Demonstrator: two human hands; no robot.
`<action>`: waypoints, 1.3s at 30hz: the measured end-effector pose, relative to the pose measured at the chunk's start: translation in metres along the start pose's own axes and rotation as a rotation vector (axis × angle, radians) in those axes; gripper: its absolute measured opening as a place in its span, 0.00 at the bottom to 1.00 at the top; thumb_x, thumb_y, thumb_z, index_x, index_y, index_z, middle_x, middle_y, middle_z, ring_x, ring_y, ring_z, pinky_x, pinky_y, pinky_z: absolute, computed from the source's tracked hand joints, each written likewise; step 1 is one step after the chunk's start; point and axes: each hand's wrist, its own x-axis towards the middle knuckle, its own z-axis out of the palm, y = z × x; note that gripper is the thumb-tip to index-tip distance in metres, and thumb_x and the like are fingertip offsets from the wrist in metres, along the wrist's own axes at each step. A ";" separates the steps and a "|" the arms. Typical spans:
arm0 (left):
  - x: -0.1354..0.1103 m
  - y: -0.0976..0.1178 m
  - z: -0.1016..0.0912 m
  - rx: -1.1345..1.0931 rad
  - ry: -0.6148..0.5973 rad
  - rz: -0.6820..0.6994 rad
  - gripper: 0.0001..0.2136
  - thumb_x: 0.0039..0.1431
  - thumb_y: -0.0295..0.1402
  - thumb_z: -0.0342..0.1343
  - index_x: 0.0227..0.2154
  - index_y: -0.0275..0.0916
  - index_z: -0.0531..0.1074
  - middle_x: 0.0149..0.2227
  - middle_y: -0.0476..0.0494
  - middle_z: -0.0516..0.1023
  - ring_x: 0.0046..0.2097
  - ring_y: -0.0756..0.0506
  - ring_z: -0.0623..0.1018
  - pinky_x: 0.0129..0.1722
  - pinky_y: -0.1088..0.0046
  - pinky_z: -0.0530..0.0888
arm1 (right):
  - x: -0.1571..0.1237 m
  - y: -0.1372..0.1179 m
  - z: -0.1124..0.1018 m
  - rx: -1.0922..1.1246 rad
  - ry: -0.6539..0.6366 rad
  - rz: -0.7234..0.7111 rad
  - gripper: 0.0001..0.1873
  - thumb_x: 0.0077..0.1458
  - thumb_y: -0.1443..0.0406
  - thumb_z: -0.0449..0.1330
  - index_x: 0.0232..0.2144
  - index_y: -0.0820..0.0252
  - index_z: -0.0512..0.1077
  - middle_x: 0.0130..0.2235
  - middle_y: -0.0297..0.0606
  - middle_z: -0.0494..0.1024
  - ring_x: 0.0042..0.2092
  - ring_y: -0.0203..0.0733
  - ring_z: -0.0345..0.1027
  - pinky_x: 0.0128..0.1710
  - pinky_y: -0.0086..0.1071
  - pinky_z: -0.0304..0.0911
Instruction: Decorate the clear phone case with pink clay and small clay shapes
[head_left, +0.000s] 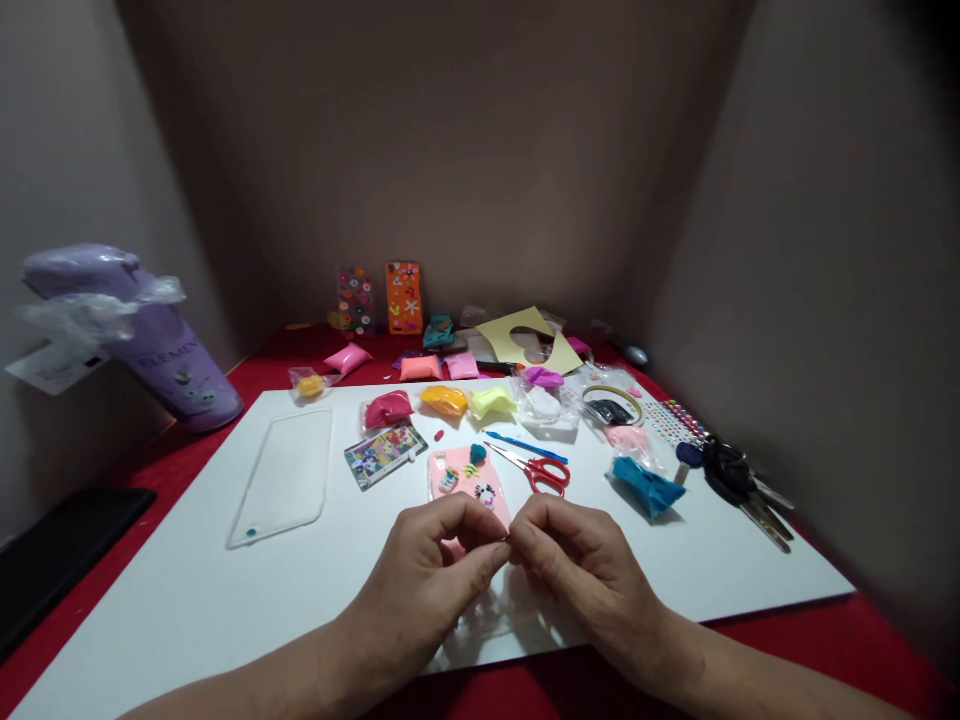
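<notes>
Two hands met: the left hand (435,580) and right hand (581,575) had fingertips (498,553) pinched together, but on what I could not tell. The pink case (463,500) lay just beyond them.

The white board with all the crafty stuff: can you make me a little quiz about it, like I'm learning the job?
1. True or false: the fingertips of the left hand and the right hand are close together.

2. Pick one. What colour is the phone case just beyond the hands?
a) green
b) pink
c) black

3. Fill in the missing word, as the person sees it: the keys lie near the ____ edge of the white board.

Key: 1. True. 2. b. 3. right.
</notes>
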 end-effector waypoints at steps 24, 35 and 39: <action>-0.001 -0.003 -0.001 -0.028 -0.009 -0.014 0.09 0.57 0.35 0.55 0.25 0.37 0.69 0.23 0.54 0.68 0.20 0.56 0.64 0.18 0.82 0.62 | -0.003 0.004 -0.001 0.082 0.014 0.009 0.09 0.60 0.62 0.55 0.31 0.60 0.69 0.26 0.31 0.70 0.24 0.30 0.60 0.23 0.24 0.57; 0.000 -0.001 -0.001 -0.013 0.005 -0.067 0.14 0.59 0.42 0.51 0.27 0.36 0.71 0.23 0.52 0.69 0.18 0.55 0.66 0.16 0.80 0.64 | -0.002 0.004 -0.003 0.033 0.044 -0.037 0.10 0.61 0.62 0.53 0.29 0.59 0.69 0.28 0.33 0.72 0.29 0.33 0.63 0.28 0.27 0.59; 0.000 -0.001 -0.001 0.001 0.046 -0.054 0.10 0.58 0.38 0.53 0.29 0.37 0.72 0.25 0.52 0.70 0.22 0.55 0.66 0.20 0.81 0.64 | -0.002 0.004 -0.004 -0.036 0.089 -0.046 0.10 0.60 0.62 0.54 0.29 0.59 0.69 0.28 0.33 0.71 0.29 0.34 0.62 0.28 0.28 0.59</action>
